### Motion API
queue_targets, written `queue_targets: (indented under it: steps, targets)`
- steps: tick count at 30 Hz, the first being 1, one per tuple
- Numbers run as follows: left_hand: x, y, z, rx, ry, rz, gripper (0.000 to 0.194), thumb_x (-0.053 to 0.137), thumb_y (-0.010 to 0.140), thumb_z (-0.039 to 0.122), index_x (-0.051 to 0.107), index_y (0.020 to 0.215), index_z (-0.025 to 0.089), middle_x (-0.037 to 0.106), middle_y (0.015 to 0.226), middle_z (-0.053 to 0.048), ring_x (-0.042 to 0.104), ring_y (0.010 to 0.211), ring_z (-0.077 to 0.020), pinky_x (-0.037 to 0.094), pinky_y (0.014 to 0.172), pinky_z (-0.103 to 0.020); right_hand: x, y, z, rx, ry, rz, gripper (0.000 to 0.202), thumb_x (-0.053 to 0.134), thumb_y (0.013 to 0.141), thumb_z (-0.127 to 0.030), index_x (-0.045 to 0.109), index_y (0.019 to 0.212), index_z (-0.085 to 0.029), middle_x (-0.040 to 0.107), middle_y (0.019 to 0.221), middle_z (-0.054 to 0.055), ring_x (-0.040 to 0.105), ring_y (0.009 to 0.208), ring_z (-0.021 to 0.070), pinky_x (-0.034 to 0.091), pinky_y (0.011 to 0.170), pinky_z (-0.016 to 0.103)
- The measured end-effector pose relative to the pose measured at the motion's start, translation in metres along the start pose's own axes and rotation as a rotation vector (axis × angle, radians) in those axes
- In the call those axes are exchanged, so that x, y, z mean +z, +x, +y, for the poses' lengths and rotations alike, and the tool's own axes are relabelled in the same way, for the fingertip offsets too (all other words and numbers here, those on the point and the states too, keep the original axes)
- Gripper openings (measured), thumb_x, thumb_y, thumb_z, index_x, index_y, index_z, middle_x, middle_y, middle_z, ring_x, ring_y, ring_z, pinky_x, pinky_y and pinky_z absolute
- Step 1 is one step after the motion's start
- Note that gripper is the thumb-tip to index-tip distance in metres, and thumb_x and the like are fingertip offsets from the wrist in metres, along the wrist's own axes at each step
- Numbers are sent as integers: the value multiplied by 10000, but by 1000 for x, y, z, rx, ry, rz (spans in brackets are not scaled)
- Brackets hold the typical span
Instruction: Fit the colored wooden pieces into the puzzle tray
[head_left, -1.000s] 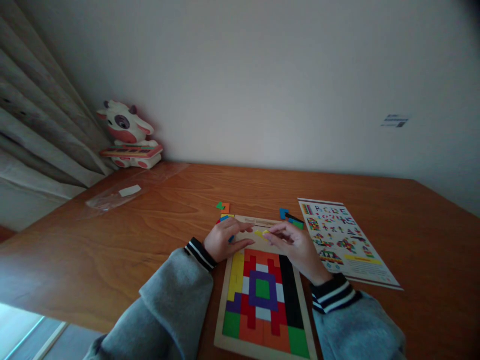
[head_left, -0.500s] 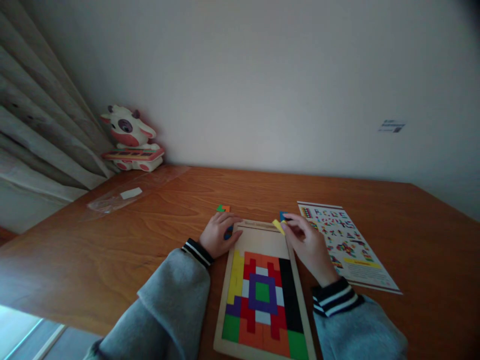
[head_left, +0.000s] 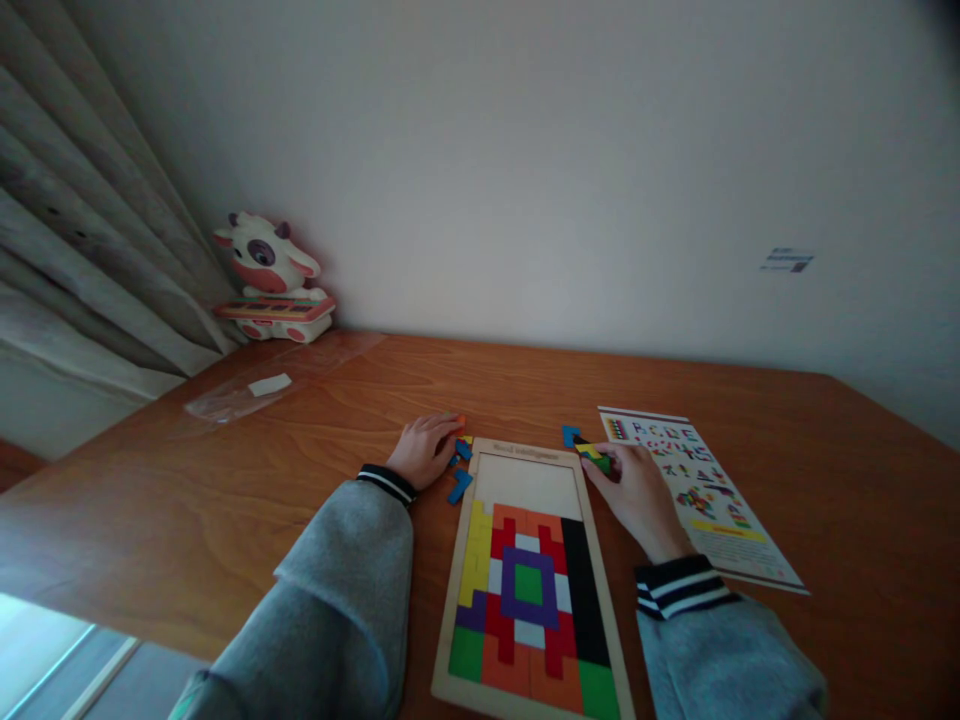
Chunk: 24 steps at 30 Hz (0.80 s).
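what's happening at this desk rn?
A person is working on a wooden block puzzle. The board is filled with coloured pieces except for a bare strip at the far end. The left hand is at the loose pieces by its far left corner; the right hand is at yellow and green pieces beside a printed pattern sheet.

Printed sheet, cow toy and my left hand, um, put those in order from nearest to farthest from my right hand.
From your right hand:
1. Printed sheet, just right, partly behind it.
2. Left hand, across the board's top.
3. Cow toy, far left, by the wall.
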<state>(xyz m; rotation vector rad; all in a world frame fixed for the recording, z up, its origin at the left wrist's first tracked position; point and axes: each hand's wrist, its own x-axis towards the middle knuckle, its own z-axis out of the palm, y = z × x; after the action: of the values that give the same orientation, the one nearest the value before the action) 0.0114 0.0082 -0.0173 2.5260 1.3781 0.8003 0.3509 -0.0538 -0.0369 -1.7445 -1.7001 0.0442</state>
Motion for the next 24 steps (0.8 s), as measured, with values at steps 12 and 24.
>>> queue_targets:
  steps: [12, 24]
  targets:
    - [-5, 6, -14, -51, -75, 41, 369, 520, 909, 303, 590, 1250, 179, 672, 1202, -97, 607, 1116, -247, 455, 1008, -415, 5, 2, 8, 91, 47, -20, 390, 593, 806, -442, 654, 1061, -153, 679, 998, 125, 611, 819, 247, 505, 755, 380]
    - [-26, -6, -13, 223, -61, -129, 463, 653, 840, 460, 631, 1236, 221, 649, 1248, -102, 592, 1162, -256, 446, 1032, -413, 1, 1, 1, 95, 85, -31, 313, 535, 825, -361, 633, 1062, -182, 691, 1067, 113, 640, 942, 269, 499, 845, 420]
